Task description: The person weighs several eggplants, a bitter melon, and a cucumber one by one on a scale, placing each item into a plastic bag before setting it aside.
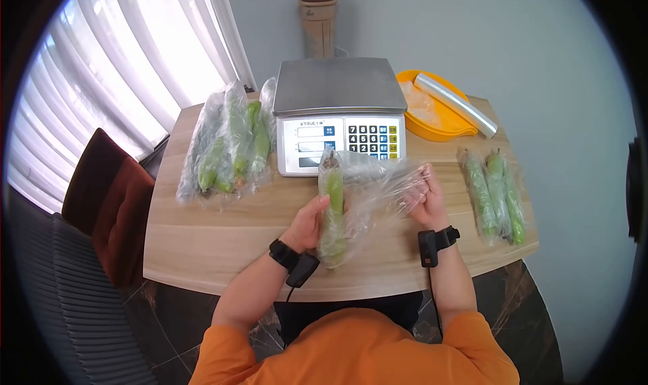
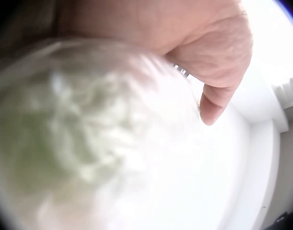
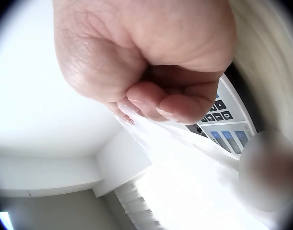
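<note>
Over the table's front half, my left hand (image 1: 307, 223) grips a long green vegetable (image 1: 333, 193) with a brown tuft at its far end. Clear plastic film (image 1: 378, 182) covers the vegetable and stretches out from it to the right. My right hand (image 1: 426, 199) pinches the film's far side; its curled fingers (image 3: 185, 108) show in the right wrist view. In the left wrist view the wrapped vegetable is a large green blur beside the thumb (image 2: 213, 105). A weighing scale (image 1: 341, 85) stands just beyond both hands, its display partly behind the film.
Several wrapped green vegetables (image 1: 260, 139) lie left of the scale, and a smaller wrapped group (image 1: 496, 196) lies at the right edge. An orange-yellow basin (image 1: 432, 130) with a film roll (image 1: 455, 103) across it stands back right. A brown chair (image 1: 111, 209) is left of the table.
</note>
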